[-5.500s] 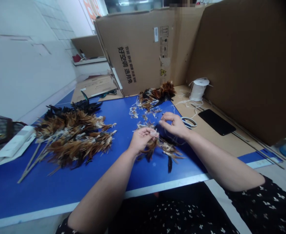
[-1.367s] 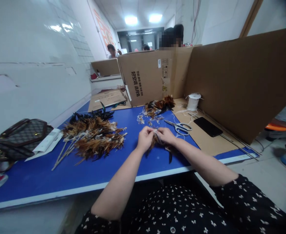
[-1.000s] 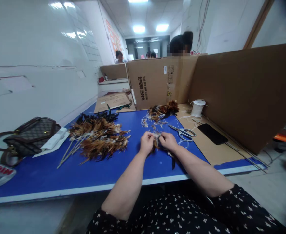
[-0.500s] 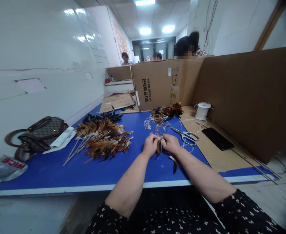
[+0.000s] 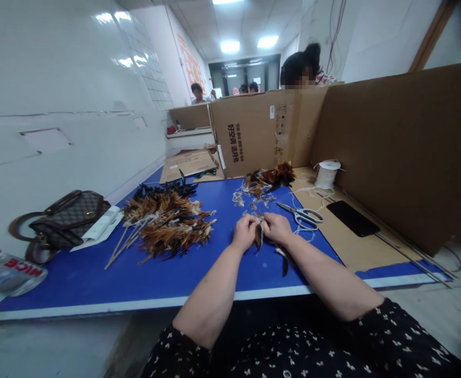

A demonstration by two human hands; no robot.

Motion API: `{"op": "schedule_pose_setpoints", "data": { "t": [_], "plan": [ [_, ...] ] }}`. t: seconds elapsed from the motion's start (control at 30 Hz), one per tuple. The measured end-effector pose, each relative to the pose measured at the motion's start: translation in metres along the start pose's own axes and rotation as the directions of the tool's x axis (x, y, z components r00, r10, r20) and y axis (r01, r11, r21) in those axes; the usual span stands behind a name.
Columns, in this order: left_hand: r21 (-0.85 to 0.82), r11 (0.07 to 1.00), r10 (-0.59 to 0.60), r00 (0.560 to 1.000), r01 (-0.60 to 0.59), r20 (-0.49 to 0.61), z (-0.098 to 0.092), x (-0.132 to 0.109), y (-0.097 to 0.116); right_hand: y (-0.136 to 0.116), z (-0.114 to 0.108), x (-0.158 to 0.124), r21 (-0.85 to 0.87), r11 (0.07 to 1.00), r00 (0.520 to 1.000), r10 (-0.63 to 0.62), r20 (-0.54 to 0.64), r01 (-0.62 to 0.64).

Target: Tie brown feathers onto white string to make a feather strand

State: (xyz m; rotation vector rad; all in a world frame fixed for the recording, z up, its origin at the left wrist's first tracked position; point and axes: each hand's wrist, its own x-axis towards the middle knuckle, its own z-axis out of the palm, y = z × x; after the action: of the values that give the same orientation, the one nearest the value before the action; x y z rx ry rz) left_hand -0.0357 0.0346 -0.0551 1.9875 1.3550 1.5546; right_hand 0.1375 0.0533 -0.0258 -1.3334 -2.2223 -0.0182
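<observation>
My left hand (image 5: pixel 246 232) and my right hand (image 5: pixel 276 229) meet above the blue table, fingertips pinched close together. Between them hangs a dark brown feather (image 5: pixel 259 239), its tip pointing down. Both hands are closed on it; the exact finger contact is partly hidden. Under my right wrist lies another loose dark feather (image 5: pixel 285 265). Just beyond the hands are scraps of feather fluff and a heap of brown feathers (image 5: pixel 269 178). A pair of scissors (image 5: pixel 301 215) with pale handles rests right of my right hand.
Bundles of brown feathers on sticks (image 5: pixel 171 223) lie at left, near a handbag (image 5: pixel 71 218) and a plastic bag (image 5: pixel 13 270). A spool of white string (image 5: pixel 327 174), a black phone (image 5: pixel 353 218) and thin rods stand or lie at right. Cardboard panels (image 5: pixel 254 136) wall the back; people are beyond.
The view has shifted slightly. My hands stay together at the same spot, and the feather between them now hangs a little more curved.
</observation>
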Motion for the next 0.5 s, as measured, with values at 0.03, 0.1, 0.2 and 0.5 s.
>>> {"op": "schedule_pose_setpoints", "data": {
  "t": [0.03, 0.1, 0.2, 0.5],
  "plan": [
    [-0.003, 1.0, -0.001, 1.0, 0.001, -0.001, 0.0001, 0.0, 0.0002, -0.0008, -0.0012, -0.0003, -0.007, 1.0, 1.0, 0.004, 0.004, -0.004],
    [-0.007, 1.0, -0.007, 1.0, 0.007, -0.002, 0.0004, -0.0002, 0.0006, -0.0025, -0.0035, -0.0008, -0.022, 1.0, 1.0, 0.013, 0.014, -0.013],
    [-0.009, 1.0, -0.028, 1.0, 0.028, -0.005, 0.001, -0.0014, 0.0012, -0.0048, -0.0054, -0.0009, -0.049, 0.998, 0.999, 0.03, 0.035, -0.028],
    [0.034, 0.989, -0.141, 0.989, 0.143, -0.039, 0.0056, -0.0047, 0.0031, -0.0078, -0.0006, 0.0019, -0.118, 0.991, 0.992, 0.08, 0.093, -0.069]
  ]
}}
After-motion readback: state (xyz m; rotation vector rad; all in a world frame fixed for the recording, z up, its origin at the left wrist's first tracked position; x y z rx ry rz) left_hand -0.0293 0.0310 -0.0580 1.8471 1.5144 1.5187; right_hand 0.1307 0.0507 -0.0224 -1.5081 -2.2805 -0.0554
